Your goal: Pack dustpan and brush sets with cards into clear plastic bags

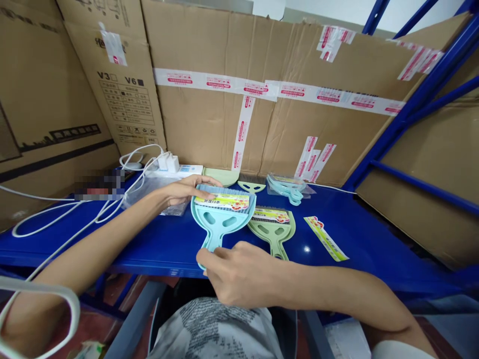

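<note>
A light blue mini dustpan and brush set (222, 222) is tilted up above the near edge of the blue table. My right hand (239, 271) is closed around the end of its handle. At its upper left, my left hand (190, 190) grips the pan's edge, with the thumb on the yellow-green label strip (224, 200) that lies across the bristles. Just to the right, a green dustpan and brush set (275, 232) rests on the table with a similar label. A loose label strip (325, 238) lies farther right.
At the back are a green dustpan (221, 176), a green brush (252, 185) and a bagged blue set (287, 187). White cables (108, 207), a power strip (187, 171) and clear plastic bags (175, 208) occupy the left. Taped cardboard (202, 124) walls the blue table (374, 224); a blue metal frame (404, 114) stands right.
</note>
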Available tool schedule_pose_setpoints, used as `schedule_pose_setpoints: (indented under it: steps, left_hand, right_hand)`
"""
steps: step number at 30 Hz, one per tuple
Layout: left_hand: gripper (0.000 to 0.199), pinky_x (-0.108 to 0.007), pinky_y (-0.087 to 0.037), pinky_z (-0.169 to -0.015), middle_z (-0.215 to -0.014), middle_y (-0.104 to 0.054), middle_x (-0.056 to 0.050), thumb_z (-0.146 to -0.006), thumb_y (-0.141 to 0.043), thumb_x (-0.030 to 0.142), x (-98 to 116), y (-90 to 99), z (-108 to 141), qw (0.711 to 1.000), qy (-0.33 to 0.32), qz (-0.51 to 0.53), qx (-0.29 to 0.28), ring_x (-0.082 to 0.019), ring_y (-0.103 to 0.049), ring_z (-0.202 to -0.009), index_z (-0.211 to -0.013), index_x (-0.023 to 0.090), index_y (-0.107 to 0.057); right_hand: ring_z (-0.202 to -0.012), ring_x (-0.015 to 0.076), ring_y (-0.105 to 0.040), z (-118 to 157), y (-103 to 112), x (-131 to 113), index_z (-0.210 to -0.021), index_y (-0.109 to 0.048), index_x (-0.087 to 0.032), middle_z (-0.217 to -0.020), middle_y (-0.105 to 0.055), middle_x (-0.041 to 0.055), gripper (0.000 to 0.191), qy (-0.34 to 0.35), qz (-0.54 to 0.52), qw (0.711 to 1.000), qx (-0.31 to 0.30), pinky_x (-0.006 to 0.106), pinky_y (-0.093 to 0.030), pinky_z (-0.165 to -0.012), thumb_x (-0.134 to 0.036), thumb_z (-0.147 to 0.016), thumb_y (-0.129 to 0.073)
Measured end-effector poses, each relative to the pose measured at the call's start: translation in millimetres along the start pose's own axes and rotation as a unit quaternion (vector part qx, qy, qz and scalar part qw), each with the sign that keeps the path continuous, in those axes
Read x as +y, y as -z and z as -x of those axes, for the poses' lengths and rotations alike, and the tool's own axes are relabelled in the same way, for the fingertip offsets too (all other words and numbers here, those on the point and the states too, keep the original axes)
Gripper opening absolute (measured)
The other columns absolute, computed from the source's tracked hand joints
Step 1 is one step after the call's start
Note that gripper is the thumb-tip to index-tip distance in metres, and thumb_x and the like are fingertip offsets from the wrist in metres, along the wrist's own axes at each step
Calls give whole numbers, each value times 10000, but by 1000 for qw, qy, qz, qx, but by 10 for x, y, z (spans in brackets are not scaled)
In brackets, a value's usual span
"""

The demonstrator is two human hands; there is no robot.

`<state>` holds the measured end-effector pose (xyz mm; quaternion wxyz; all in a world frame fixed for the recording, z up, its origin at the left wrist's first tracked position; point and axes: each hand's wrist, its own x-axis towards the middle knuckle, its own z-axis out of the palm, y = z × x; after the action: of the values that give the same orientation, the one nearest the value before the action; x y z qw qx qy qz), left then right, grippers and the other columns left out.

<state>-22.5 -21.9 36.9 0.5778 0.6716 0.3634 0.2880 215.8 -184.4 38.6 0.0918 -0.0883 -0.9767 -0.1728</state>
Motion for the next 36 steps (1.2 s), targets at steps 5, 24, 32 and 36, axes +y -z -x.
schedule_pose_setpoints:
  steps: [5, 24, 32, 36]
  left_hand:
    - [532, -319, -656, -789, -1115, -813, -86, -613, -988, 248, 20, -89, 26, 999, -14, 24, -32, -227, -784, -902, -1115, 213, -817]
    - [813, -294, -653, -799, -1141, -772, -113, -782, -946, 336, -37, -259, 40, 990, 14, 133, -45, -238, -791, -966, -1491, 224, -563]
    - [622, -184, -533, -467, -810, -755, -38, -783, -940, 286, -18, -207, 29, 995, -14, 45, -83, -149, -719, -597, -1308, 117, -654]
    - [603, -179, -505, -444, -759, -755, -41, -782, -937, 277, -59, -188, 7, 997, -15, 25, -77, -153, -714, -585, -1298, 116, -671]
  right_hand:
    - [-827, 142, -652, 56, 298, 404, -1067, -704, -176, -1058, -708, 56, 292, -72, -181, 976, 96, 284, -520, -652, -452, -1082, -611]
    - [-869, 169, -731, 489, -432, 1102, -1411, -694, -218, -1118, -784, 64, 544, -315, -638, 683, 165, 280, -589, -739, -464, -937, -796]
    - [-916, 213, -775, 606, -540, 1204, -1375, -640, -294, -1126, -784, 45, 702, -343, -642, 636, 255, 362, -681, -799, -361, -753, -959]
    - [-1125, 251, -745, 586, -576, 1194, -1428, -618, -323, -1347, -722, 64, 724, -328, -629, 659, 250, 411, -669, -935, -372, -781, -940]
